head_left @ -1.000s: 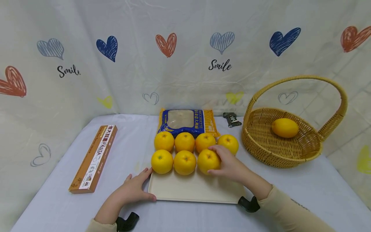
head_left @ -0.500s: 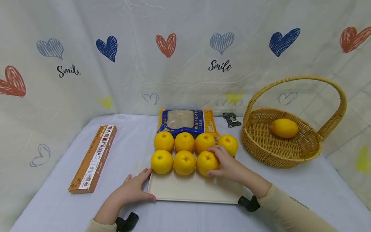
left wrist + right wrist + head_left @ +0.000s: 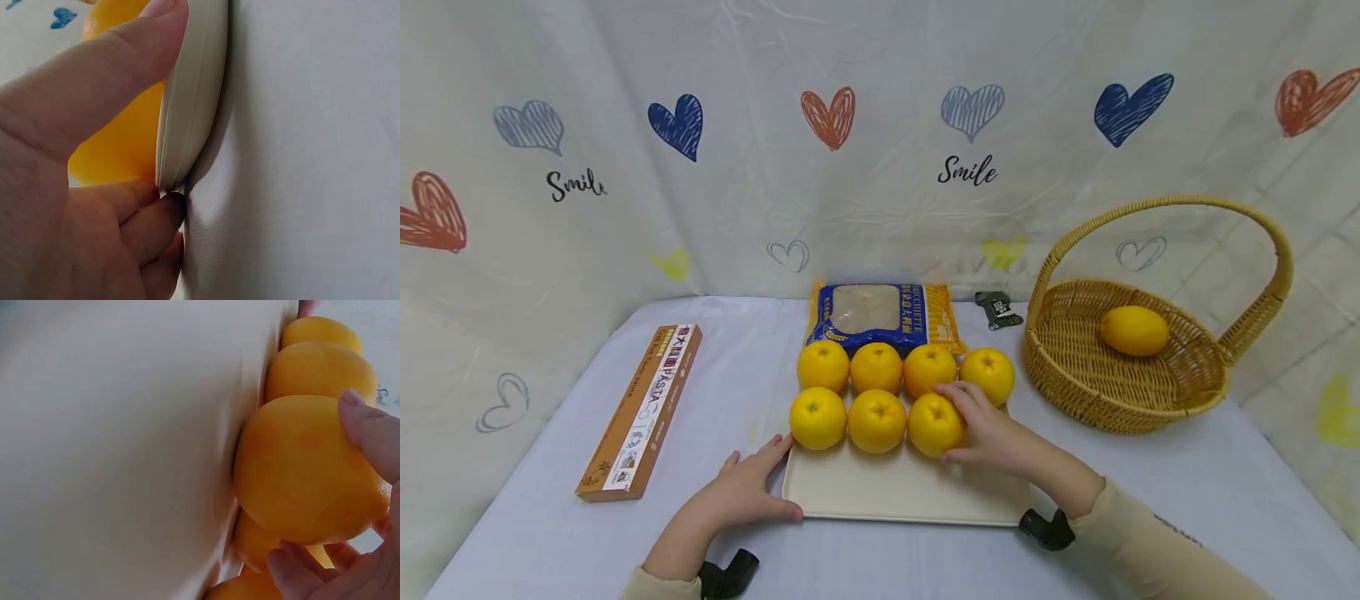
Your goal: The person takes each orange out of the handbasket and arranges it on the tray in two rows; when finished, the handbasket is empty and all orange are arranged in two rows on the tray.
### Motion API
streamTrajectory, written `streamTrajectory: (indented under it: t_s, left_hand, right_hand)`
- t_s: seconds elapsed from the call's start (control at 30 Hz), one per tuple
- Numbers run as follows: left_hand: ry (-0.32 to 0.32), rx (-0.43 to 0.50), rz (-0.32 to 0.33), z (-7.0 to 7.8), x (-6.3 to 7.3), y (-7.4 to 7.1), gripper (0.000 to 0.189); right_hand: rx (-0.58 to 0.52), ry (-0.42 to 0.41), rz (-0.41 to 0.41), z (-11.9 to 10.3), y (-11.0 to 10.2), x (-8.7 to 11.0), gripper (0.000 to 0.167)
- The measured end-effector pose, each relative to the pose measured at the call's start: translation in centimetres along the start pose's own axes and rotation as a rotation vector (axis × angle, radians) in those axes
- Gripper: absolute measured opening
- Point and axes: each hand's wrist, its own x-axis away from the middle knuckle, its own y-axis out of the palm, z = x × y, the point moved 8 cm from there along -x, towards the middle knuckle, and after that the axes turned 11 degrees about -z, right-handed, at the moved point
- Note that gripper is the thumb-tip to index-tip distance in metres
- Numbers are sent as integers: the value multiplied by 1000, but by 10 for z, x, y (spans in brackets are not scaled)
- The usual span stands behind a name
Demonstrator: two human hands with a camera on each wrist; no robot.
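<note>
My right hand [image 3: 992, 425] holds an orange [image 3: 936, 425] at the right end of the nearer row, fingers over its far side and thumb on its near side. In the right wrist view the fingers and thumb curve round this orange [image 3: 306, 469]. Several more oranges stand in two rows on the far half of a cream tray [image 3: 910, 496]. My left hand [image 3: 745, 492] spreads along the tray's left side, thumb at the near corner and index fingertip beside the leftmost near orange [image 3: 817, 418]. In the left wrist view its thumb [image 3: 106, 81] lies over the tray's rim [image 3: 197, 81].
Behind the oranges lies a blue and yellow pasta bag [image 3: 880, 317], with a small dark packet [image 3: 997, 310] to its right. A wicker basket [image 3: 1075, 392] with one yellow-orange fruit [image 3: 1135, 331] stands at the right. A long brown pasta box [image 3: 640, 412] lies at the left.
The orange in my right hand has shifted slightly toward the near side of the tray, the hand with it. My left hand has stayed at the tray's corner.
</note>
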Motion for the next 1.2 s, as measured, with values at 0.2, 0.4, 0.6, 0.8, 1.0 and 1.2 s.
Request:
streamTrajectory:
  t_s: [0.2, 0.4, 0.6, 0.8, 1.0, 1.2]
  left_hand:
    - [2, -1, -10, 2, 0, 0, 109]
    - [-1, -2, -14, 3, 0, -1, 109]
    - [-1, 0, -11, 4, 1, -2, 109]
    - [-6, 5, -9, 3, 1, 0, 109]
    - [-3, 9, -12, 3, 1, 2, 109]
    - [-4, 4, -9, 3, 3, 1, 109]
  right_hand:
    - [27, 2, -7, 0, 2, 2, 85]
    - [41, -15, 18, -1, 2, 3, 83]
    - [41, -5, 22, -1, 1, 3, 87]
    - [36, 20, 13, -5, -5, 9, 92]
    - [78, -48, 190, -6, -52, 42, 71]
    - [209, 76, 586, 60, -138, 96, 44]
